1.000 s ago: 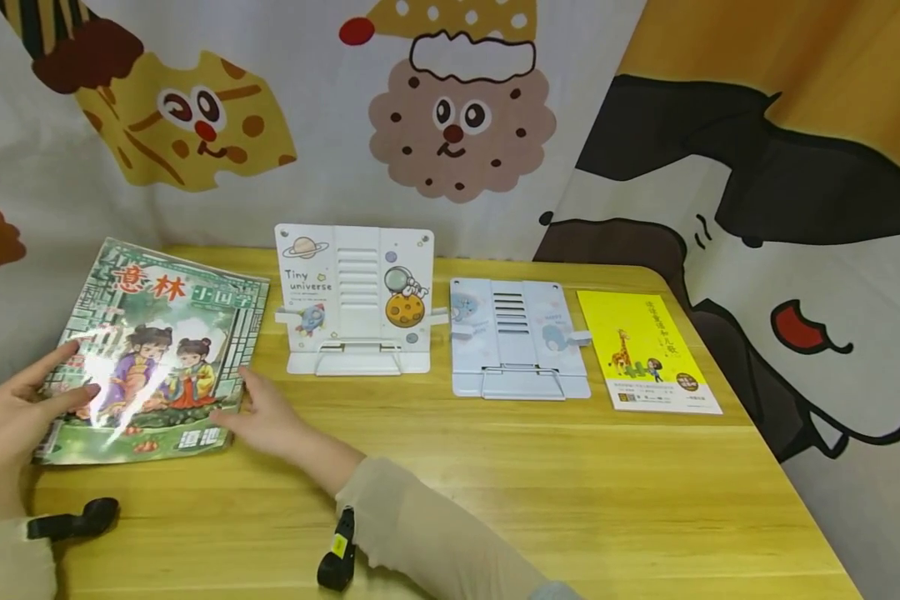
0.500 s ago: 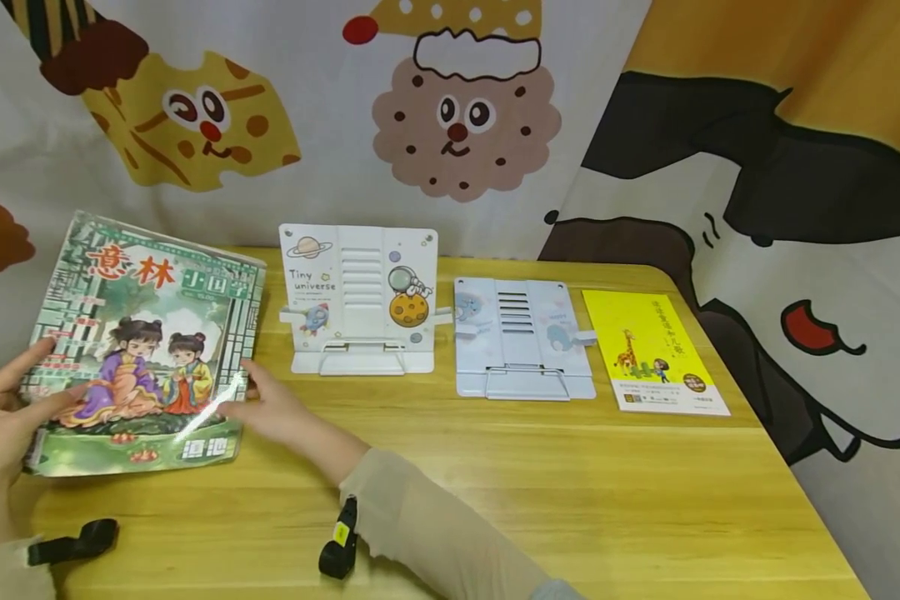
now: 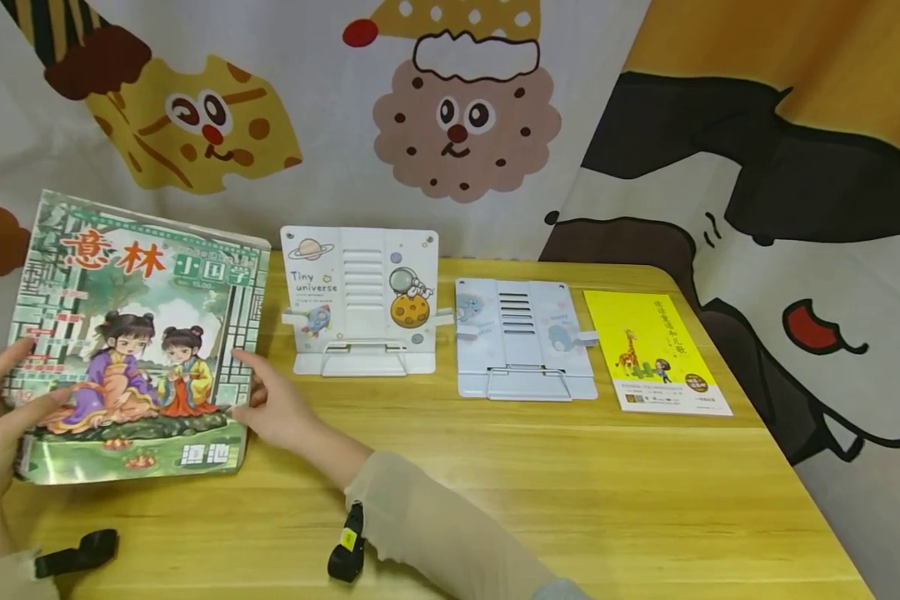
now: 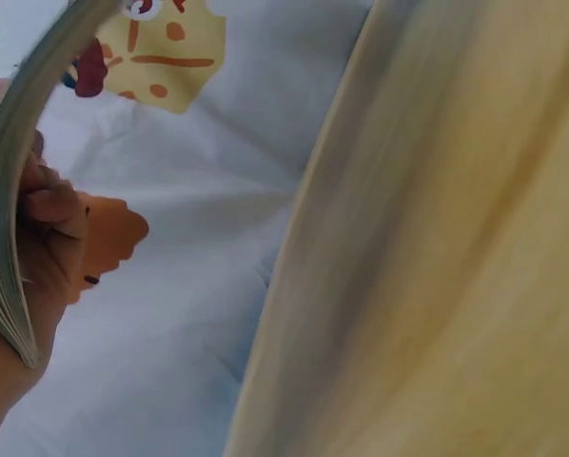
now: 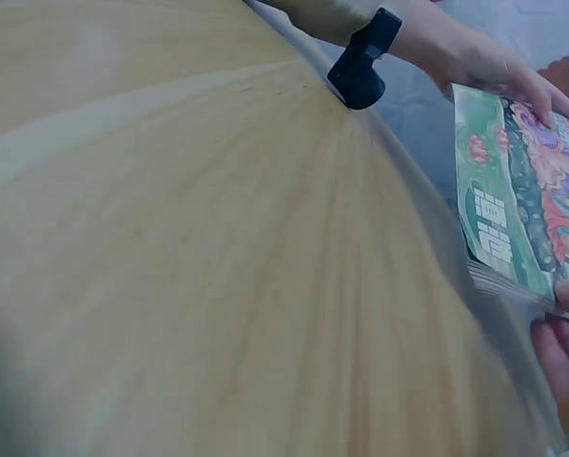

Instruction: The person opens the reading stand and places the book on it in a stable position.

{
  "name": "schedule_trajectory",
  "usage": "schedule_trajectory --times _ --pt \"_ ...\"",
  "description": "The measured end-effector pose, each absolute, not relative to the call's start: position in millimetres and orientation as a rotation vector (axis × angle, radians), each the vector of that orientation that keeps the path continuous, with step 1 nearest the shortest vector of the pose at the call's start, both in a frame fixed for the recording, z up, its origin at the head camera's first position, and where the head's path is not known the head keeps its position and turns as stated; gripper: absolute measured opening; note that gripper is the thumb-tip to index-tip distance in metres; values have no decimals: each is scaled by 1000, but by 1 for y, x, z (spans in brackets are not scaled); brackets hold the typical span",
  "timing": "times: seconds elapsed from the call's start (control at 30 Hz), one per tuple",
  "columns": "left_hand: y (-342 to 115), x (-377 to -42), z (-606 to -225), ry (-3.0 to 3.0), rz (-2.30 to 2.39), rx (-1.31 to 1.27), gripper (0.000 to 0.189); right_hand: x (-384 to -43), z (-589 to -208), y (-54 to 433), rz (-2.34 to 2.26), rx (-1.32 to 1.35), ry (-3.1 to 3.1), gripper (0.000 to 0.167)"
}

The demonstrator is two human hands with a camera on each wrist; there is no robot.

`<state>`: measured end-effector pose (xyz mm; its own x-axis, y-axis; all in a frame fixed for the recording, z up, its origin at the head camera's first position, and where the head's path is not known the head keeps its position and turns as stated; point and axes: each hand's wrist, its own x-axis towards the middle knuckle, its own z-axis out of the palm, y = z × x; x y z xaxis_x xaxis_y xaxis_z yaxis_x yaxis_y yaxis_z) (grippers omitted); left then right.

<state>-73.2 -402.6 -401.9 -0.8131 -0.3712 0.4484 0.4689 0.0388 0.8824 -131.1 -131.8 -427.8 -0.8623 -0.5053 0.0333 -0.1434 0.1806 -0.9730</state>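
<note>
A green magazine [image 3: 142,333] with two cartoon children and red title characters on its cover is held up at the left of the head view, top edge tilted back. My left hand [image 3: 7,425] grips its left edge, thumb over the cover and fingers partly behind. On the opposite edge, my right hand [image 3: 277,404] pinches the magazine low down, with the thumb on the front. The left wrist view shows the thick page edges of the magazine [image 4: 4,200] beside the curled fingers. In the right wrist view the magazine's lower corner [image 5: 494,228] stands out over the table's edge.
A white "Tiny universe" book stand [image 3: 363,300] stands upright at the back of the wooden table [image 3: 495,492]. Right of it are a pale blue book stand [image 3: 521,337], leaning lower, and a yellow book [image 3: 652,350] lying flat. A printed curtain [image 3: 330,117] hangs behind.
Both hands have raised the magazine and brought it slightly left and nearer, turning its cover more upright toward the head camera. The stands and yellow book have stayed put.
</note>
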Motion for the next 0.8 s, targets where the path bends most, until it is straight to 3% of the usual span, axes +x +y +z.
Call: schedule_trajectory --times 0.27,0.33,0.5,0.63,0.8 --pt "-395 -75 -381 -1902 -1585 99 61 -130 -396 -111 -1819 -829 2180 95" --pt "-389 -75 -375 -1961 -1476 82 60 -132 -388 -104 -1815 -887 2190 97" --pt "-375 -78 -363 -1689 -1754 -173 56 -137 -371 -86 -1788 -982 2248 99" --pt "-361 -84 -350 -1491 -1927 -318 52 -144 -358 -70 -1800 -1035 2331 93" --pt "-337 -88 -329 -1479 -1951 -232 52 -151 -342 -45 -1830 -1103 2375 81"
